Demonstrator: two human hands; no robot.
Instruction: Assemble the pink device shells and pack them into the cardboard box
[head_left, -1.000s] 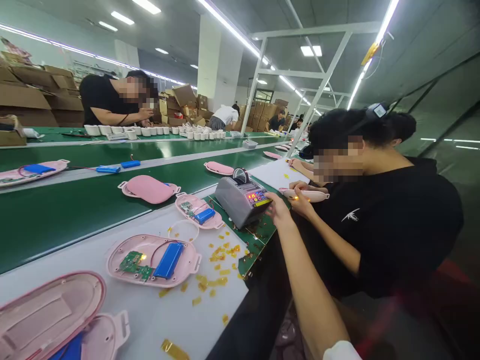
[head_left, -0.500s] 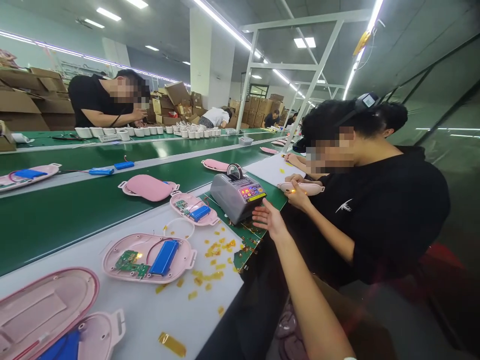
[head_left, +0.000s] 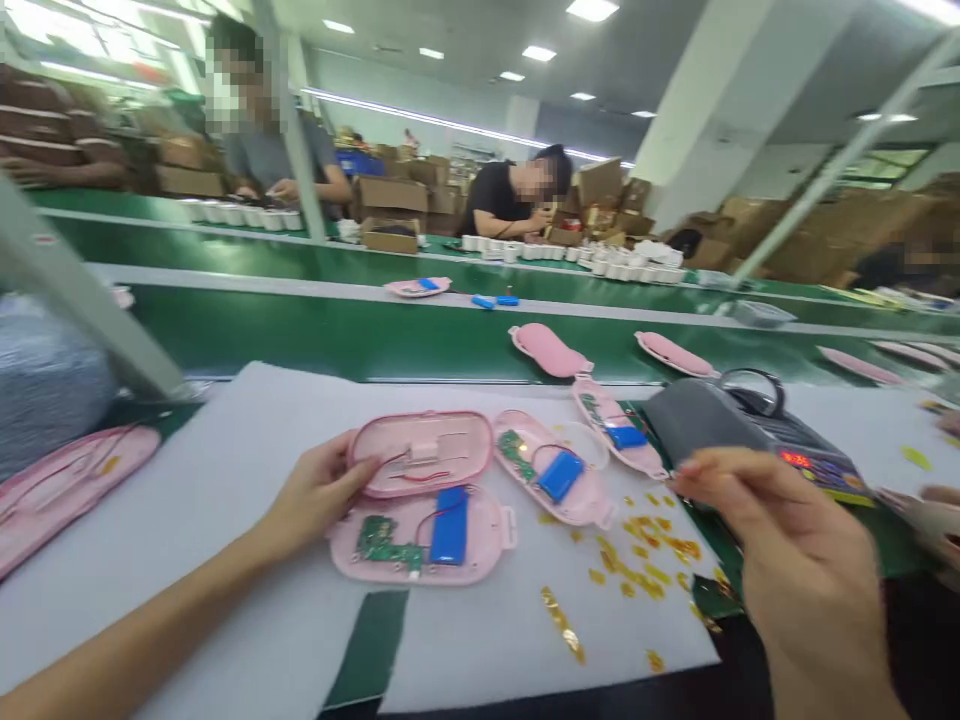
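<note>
My left hand grips the left end of a pink upper shell lying on a white foam mat. Joined to it by red wires, the lower pink shell holds a green circuit board and a blue battery. My right hand is raised over the mat's right side, thumb and fingertips pinched together near a grey tape dispenser. What the pinch holds is blurred.
Two more open pink shells with blue batteries lie right of centre. Several yellow tape bits litter the mat. A green conveyor belt carries pink shells. Co-workers sit across it. A grey bag stands far left.
The view swung left, away from the neighbouring person and onto the mat. My right hand drew back from the dispenser's front. My left hand came into view, holding the pink shell.
</note>
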